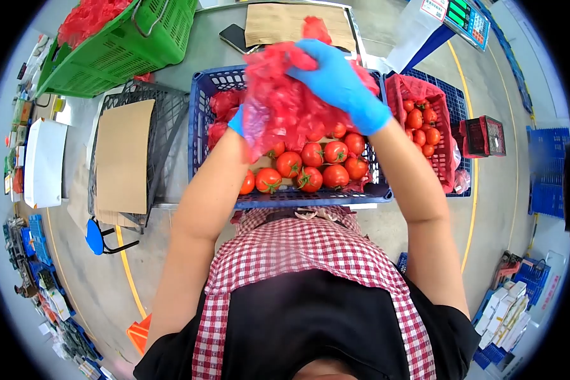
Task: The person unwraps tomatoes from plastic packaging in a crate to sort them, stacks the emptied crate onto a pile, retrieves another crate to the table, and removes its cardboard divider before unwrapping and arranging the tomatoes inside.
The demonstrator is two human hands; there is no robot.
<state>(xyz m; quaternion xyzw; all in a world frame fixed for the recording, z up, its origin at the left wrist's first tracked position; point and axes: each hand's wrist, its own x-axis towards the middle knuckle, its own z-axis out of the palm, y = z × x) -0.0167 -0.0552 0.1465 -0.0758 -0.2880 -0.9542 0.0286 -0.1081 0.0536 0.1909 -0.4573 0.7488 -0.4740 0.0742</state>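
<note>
Red plastic bag film (275, 95) is bunched up over a blue crate (196, 142). My right hand (339, 82), in a blue glove, is closed on the upper part of the film. Only a bit of my left hand (237, 121), also gloved in blue, shows at the film's left side; its fingers are hidden behind it. Below the film, several red tomatoes (311, 154) with green stems sit in the front of the crate. More red film (225, 104) lies in the crate's left part.
A green crate (123, 54) holding red film stands back left. Cardboard (125, 155) lies on a dark crate at left. On the right, a red-lined crate (396, 88) holds tomatoes. Behind are a phone (235, 38), a cardboard sheet (297, 22) and a scale (465, 22).
</note>
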